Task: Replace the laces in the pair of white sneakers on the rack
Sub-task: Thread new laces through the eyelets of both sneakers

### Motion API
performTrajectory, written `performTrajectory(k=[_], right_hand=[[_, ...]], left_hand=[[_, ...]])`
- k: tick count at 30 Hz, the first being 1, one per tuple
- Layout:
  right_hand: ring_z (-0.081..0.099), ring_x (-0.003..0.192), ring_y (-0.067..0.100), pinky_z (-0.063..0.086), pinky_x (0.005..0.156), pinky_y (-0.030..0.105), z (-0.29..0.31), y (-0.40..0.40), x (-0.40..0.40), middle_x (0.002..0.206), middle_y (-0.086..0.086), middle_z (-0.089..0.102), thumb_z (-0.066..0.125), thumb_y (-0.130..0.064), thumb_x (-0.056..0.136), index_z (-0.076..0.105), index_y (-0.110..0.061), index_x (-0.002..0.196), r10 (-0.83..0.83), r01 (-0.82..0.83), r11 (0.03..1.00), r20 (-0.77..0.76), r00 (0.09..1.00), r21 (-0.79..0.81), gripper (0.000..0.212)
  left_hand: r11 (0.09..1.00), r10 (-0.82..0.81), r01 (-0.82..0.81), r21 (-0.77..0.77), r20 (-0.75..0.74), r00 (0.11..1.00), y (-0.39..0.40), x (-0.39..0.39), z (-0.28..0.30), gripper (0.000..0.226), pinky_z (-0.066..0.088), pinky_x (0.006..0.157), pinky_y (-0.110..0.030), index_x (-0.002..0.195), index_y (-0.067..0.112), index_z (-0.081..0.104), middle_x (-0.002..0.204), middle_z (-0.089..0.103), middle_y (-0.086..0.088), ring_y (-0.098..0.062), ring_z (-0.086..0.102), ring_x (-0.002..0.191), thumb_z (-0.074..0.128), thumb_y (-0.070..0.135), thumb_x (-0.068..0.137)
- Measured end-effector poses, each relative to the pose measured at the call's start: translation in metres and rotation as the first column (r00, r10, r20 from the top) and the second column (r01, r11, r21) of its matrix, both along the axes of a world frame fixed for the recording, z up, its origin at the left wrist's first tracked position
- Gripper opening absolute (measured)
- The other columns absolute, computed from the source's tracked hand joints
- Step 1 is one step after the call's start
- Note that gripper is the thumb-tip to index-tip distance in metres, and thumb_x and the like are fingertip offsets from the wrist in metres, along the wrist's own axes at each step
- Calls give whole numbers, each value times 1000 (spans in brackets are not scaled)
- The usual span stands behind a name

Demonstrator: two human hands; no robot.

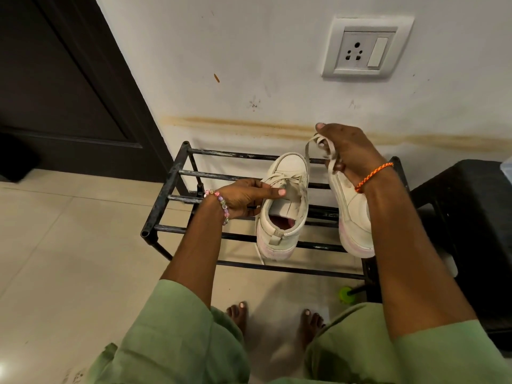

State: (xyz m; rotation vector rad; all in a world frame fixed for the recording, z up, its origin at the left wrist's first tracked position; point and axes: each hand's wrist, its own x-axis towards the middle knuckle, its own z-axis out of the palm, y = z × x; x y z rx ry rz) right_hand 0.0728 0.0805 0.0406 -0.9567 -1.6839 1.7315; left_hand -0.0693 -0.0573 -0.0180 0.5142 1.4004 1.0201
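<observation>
Rack (pixel 177 173): black metal bars, standing against the white wall, with both sneakers on its top tier
Left sneaker (pixel 285 206): white with a pinkish sole, upright on the rack's top bars, toe toward the wall, heel toward the person; its laces are loose over the tongue and one end hangs below the heel past the rack's front bar
Left hand (pixel 243 198): at the sneaker's left side over the rack, thumb and fingers closed on the lace and upper edge near the tongue
Right sneaker (pixel 352 212): white, on the right part of the rack, tipped on its side and partly hidden by the forearm
Right hand (pixel 349 151): above the rack's back bars, fingers curled around the right sneaker's front and pinching a loop of lace (pixel 318 142)
Wall socket (pixel 365 48): on the wall above the rack
Green object (pixel 346 295): on the floor by the rack's right front leg
</observation>
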Motion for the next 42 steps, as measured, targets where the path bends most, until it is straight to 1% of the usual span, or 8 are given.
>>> performTrajectory(k=[6, 12, 17, 24, 29, 34, 39, 42], right_hand=[[33, 31, 7, 22, 31, 11, -33, 3, -3, 45, -1, 47, 61, -4, 84, 47, -14, 58, -105, 98, 994, 211, 972, 43, 31], [47, 62, 23, 38, 64, 29, -41, -2, -10, 67, 8, 50, 39, -76, 81, 54, -12, 69, -68, -91, 976, 676, 733, 197, 67], [57, 86, 26, 41, 72, 30, -52, -13, -22, 89, 8, 60, 45, -82, 71, 62, -10, 93, 29, -259, 951, 790, 613, 167, 78], [34, 47, 15, 26, 43, 22, -53, -4, -18, 61, 4, 43, 49, -26, 97, 48, -11, 65, 77, -137, 990, 639, 765, 45, 35], [25, 31, 6, 17, 34, 9, -35, 1, -7, 55, 1, 40, 48, -14, 96, 51, -8, 76, 93, -64, 981, 156, 983, -181, 21], [25, 36, 4, 18, 31, 10, -16, 11, 2, 49, -8, 37, 40, -20, 98, 42, -19, 70, 71, -170, 908, -261, 963, -383, 28], [28, 30, 6, 18, 31, 9, -23, 7, 4, 55, 0, 56, 51, -14, 90, 55, -15, 62, -107, 23, 912, -182, 977, -410, 28], [35, 33, 11, 22, 32, 12, -32, 7, 4, 50, 3, 46, 62, -11, 86, 52, -10, 66, -161, 160, 987, 261, 952, 26, 22]], left_hand=[[999, -14, 15, -32, 29, 999, 1, -1, 1, 10, 53, 56, -15, 78, 15, 61, 62, 67, 7, -2, 64, 56, 64, 13, 87], [999, -8, 10, -33, 56, 998, 1, -2, 1, 16, 53, 59, -16, 73, 14, 58, 60, 66, 6, -3, 64, 55, 63, 13, 88], [999, -10, 12, -39, 34, 999, 2, -3, -1, 15, 53, 62, -16, 73, 15, 59, 63, 66, 5, -4, 64, 58, 66, 15, 86], [999, -4, 5, -46, 30, 1000, 2, -3, -4, 13, 53, 66, -20, 73, 14, 60, 69, 65, 2, -7, 63, 62, 69, 16, 82], [998, -36, 36, -49, 8, 999, 1, -2, 1, 18, 53, 63, -18, 67, 17, 62, 64, 66, 5, -5, 62, 59, 66, 15, 85], [996, -56, 55, -77, -16, 998, 2, -2, -1, 5, 46, 82, -26, 82, 17, 67, 81, 66, 2, -11, 58, 78, 70, 21, 82], [995, -41, 38, -87, -29, 999, 3, -2, -2, 6, 50, 75, -22, 81, 17, 66, 78, 66, 3, -9, 60, 74, 71, 21, 80], [996, -32, 30, -82, -30, 999, 2, -2, -1, 8, 51, 73, -21, 80, 16, 65, 82, 64, 0, -11, 59, 76, 72, 22, 80]])
